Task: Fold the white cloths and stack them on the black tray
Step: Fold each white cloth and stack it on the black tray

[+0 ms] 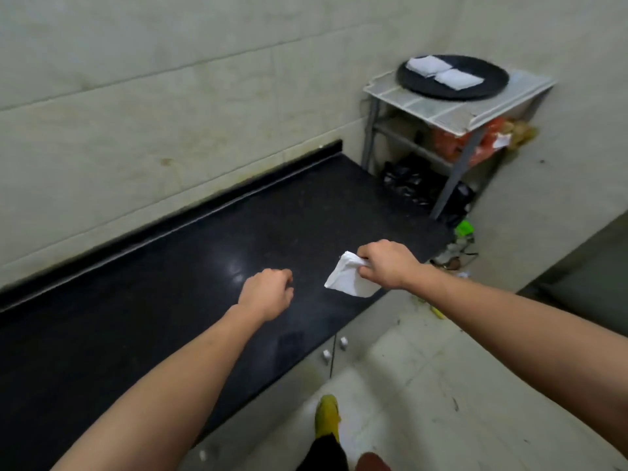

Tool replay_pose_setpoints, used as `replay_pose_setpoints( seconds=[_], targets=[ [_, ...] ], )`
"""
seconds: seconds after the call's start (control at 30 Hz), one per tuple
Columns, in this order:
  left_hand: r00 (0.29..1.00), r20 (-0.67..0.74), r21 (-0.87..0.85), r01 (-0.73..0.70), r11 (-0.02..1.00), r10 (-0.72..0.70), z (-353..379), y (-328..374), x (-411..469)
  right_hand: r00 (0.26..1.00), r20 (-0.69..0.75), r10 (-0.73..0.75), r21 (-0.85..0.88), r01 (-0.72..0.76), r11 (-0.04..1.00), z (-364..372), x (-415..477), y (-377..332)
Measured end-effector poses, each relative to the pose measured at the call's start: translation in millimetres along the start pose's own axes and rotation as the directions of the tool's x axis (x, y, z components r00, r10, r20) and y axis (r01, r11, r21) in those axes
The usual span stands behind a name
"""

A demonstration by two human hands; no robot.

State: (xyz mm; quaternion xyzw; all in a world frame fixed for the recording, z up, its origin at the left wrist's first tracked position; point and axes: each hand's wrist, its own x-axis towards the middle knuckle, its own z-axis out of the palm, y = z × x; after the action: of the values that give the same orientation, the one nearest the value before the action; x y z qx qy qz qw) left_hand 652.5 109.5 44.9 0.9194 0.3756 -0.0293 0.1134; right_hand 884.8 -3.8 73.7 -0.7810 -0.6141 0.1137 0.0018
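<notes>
The right hand (384,263) grips a folded white cloth (346,280), thumb and curled fingers pinching its upper right edge. The cloth hangs down and to the left from the grip, over the near right edge of the black table (170,283). The left hand (268,294) is just to the left of the cloth and apart from it, over the table, back up. Its fingers are loosely curled and hold nothing. Whether it touches the tabletop cannot be told.

At the far right, well apart from both hands, a round black tray (482,71) sits on top of a white rack (438,112) with grey legs, which stands in the corner past the right end of the table. Two more folded white cloths lie on the left part of the tray, side by side and touching: one farther left (429,65), one nearer the middle (458,79). The rack's lower shelves hold orange packets (455,142) and a black bag (404,180).

On the pale tiled floor (441,368), at the near edge, a yellow shoe (327,416) shows.
</notes>
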Motion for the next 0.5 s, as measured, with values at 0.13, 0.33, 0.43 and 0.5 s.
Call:
replay_pose_setpoints(
  seconds=[0.13,0.33,0.43,0.5],
  targets=[
    [0.984,0.017,0.0,-0.176,0.984,0.176,-6,57,90,0.985,-0.053,0.167,0.008,-0.167,0.986,-22,1,84],
    [0.911,0.017,-0.004,-0.413,0.911,0.413,-25,152,192,0.9,-0.126,0.418,0.065,-0.413,0.908,-50,-21,180],
    [0.868,0.031,-0.013,-0.495,0.869,0.495,-26,202,232,0.85,-0.11,0.515,0.123,-0.502,0.856,-51,-38,223],
    [0.841,0.021,-0.033,-0.541,0.841,0.541,-28,236,256,0.824,-0.112,0.556,0.141,-0.54,0.829,-55,-46,253]
  ],
)
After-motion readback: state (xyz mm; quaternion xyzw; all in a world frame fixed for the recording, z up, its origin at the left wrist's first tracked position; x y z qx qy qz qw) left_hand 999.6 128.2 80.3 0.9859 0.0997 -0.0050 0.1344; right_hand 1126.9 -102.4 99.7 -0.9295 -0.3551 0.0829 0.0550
